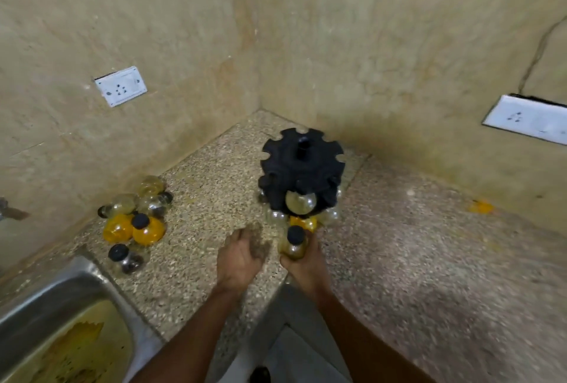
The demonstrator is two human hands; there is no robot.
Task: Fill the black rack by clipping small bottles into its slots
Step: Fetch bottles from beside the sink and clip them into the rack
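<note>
From the head camera, a speckled grey-brown stone table (214, 186) fills a corner between two beige marbled walls (383, 60). A round black plastic rack with notched slots around its rim (302, 164) stands near the corner on the table. One clear round-bodied bottle (300, 202) sits in a front slot of the rack, and a few more clear and yellow bottles (303, 220) cluster at its lower front; blur makes it hard to tell how each of these is seated.

The right hand (302, 263) is wrapped around a small clear glass bottle with a black cap (295, 243), cap pointing up toward the rack, just in front of the rack's base. The left hand (242, 255) hovers just beside it to the left, fingers loosely curled and holding nothing, above the table; its fingertips are smeared by motion blur.

Well to the left, by the wall, lies a loose heap of small bottles (135, 216): some clear, two with yellow contents, several with black caps. One more black-capped clear bottle (124, 258) lies just in front of the heap, near the rim of a stainless steel sink (61, 284) at the lower left. A white wall socket plate (120, 85) is on the left wall and another white socket plate (526, 118) on the right wall. A small orange smear (481, 207) marks the table at the right.
</note>
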